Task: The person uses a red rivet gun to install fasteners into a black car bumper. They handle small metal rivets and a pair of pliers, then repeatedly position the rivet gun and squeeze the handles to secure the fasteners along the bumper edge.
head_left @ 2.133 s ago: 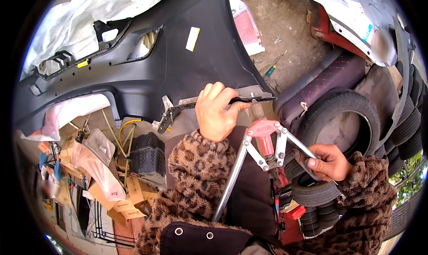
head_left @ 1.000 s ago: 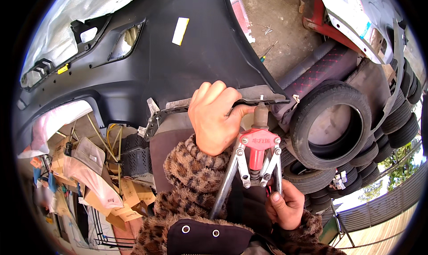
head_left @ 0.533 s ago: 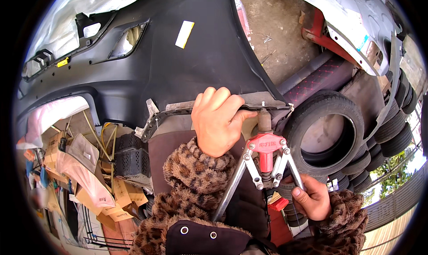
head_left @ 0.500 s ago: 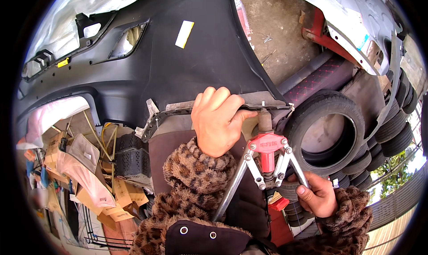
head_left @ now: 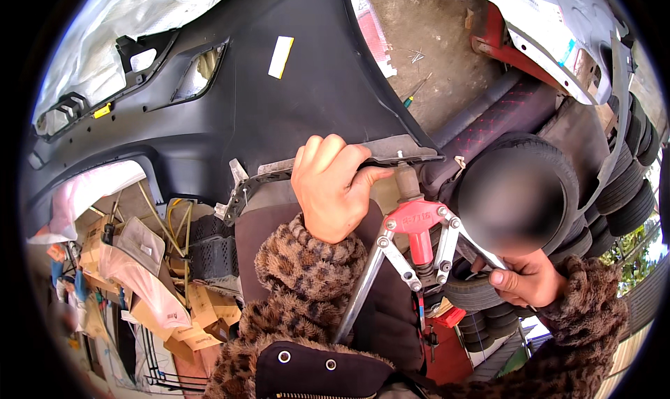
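Observation:
A large black car bumper cover (head_left: 265, 113) lies in front of me, with a perforated dark strip along its near edge (head_left: 262, 183). My left hand (head_left: 331, 190) is closed around that edge, fingers on top and thumb underneath. Just right of the thumb, the nose of a red lever rivet gun (head_left: 417, 217) meets the strip from below. A small pale pin (head_left: 400, 154) shows above the strip there. My right hand (head_left: 527, 280) is wrapped around the tool's right handle, held out to the side. The left handle (head_left: 361, 294) slants down beside my left sleeve, with no hand on it.
Tyres (head_left: 516, 144) lie and stand in stacks at the right; one tyre's middle is blurred. A dark cushion with red stitching (head_left: 499, 123) lies beyond. Cardboard boxes (head_left: 202, 308) and a black crate (head_left: 213, 249) are at the left. A screwdriver (head_left: 410, 100) is on the floor.
My right hand has moved outward to the right and slightly up, swinging the handle away and spreading the rivet gun's arms wider. My left hand keeps its grip on the edge.

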The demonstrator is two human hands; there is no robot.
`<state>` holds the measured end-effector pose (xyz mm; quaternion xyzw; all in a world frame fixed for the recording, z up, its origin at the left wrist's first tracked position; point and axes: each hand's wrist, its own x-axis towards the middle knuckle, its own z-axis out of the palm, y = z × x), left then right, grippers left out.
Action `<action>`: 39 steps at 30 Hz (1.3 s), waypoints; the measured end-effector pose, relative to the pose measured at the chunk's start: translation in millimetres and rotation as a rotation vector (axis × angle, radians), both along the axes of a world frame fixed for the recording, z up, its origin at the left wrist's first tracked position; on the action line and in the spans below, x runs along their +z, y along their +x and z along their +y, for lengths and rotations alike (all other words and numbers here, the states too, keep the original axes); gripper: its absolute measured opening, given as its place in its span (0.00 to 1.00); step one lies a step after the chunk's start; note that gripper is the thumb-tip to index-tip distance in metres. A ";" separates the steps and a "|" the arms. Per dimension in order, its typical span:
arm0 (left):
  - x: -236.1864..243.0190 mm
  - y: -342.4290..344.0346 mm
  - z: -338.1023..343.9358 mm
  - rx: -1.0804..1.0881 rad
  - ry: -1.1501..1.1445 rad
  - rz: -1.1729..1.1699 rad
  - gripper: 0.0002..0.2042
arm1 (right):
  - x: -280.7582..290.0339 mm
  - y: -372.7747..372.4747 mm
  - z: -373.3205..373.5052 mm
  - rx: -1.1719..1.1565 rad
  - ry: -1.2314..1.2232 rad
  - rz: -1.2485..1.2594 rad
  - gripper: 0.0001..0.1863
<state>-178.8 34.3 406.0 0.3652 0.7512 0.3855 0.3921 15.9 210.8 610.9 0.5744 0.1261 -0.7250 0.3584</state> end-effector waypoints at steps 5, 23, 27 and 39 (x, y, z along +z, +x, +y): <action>1.2 1.2 2.6 -0.032 -0.013 -0.067 0.15 | 24.9 -21.6 -24.6 -0.110 0.080 -0.136 0.19; -6.0 2.5 -2.2 -0.039 -0.017 -0.110 0.14 | 23.6 -56.5 -138.1 -0.297 0.483 -0.334 0.20; -5.8 3.9 -1.8 -0.049 -0.006 -0.095 0.14 | 16.0 -62.5 -163.5 -0.326 0.621 -0.335 0.18; -1.9 3.0 -1.0 -0.059 0.022 -0.073 0.14 | 27.0 -19.1 -96.2 -0.009 0.344 -0.197 0.19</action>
